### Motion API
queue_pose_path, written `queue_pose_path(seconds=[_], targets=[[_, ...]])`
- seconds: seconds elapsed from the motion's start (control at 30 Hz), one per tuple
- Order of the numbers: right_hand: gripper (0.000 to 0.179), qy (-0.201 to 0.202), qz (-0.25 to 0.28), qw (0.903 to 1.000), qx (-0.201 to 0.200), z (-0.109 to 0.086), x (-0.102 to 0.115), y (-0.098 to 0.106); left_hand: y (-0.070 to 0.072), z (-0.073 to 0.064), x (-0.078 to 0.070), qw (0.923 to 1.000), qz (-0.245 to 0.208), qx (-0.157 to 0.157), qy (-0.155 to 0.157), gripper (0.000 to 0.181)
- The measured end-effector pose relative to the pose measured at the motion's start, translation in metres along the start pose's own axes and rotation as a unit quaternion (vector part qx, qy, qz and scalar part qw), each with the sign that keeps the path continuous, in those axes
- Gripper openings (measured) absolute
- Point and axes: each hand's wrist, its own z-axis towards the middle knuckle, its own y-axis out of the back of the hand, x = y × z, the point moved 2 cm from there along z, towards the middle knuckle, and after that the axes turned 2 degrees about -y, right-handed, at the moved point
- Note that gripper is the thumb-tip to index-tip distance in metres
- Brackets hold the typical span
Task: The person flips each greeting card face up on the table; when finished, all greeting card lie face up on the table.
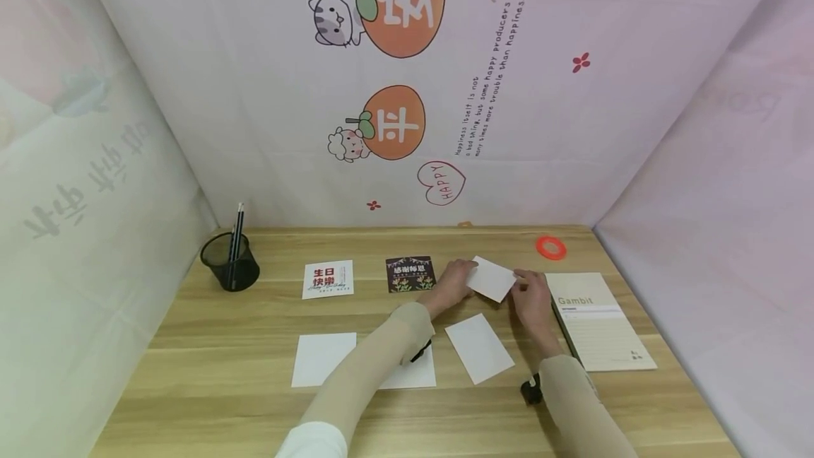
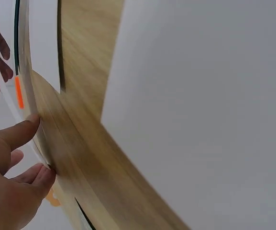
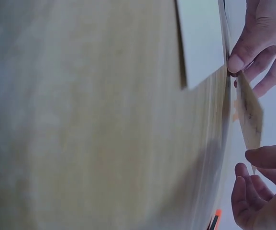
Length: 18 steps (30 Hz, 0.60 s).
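Note:
Both hands hold a white card (image 1: 492, 278) tilted just above the table, its blank face toward the head camera. My left hand (image 1: 453, 285) pinches its left edge between thumb and fingers, as the left wrist view shows from close by. At the opposite corner, my right hand (image 1: 533, 304) has thumb and fingertips on the card. From the right wrist view, the card (image 3: 250, 112) is seen nearly edge-on, with faint marks on its underside. Another white card (image 1: 480, 349) lies just below the hands. Beside my left hand is a dark printed card (image 1: 410, 273) with flowers.
A birthday card (image 1: 327, 279) and a white card (image 1: 323, 360) lie to the left; one more white card (image 1: 413, 375) is partly under my left forearm. A black mesh pen holder (image 1: 231, 263) stands far left. At right are an orange-red ring (image 1: 550, 247) and a Gambit notepad (image 1: 600, 324).

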Motion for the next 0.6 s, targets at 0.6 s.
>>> queue_pose_path(seconds=[0.6], targets=[[0.012, 0.094, 0.014, 0.9903, -0.101, -0.004, 0.004, 0.012, 0.012, -0.006, 0.001, 0.9995, -0.014, -0.024, -0.016, 0.018]])
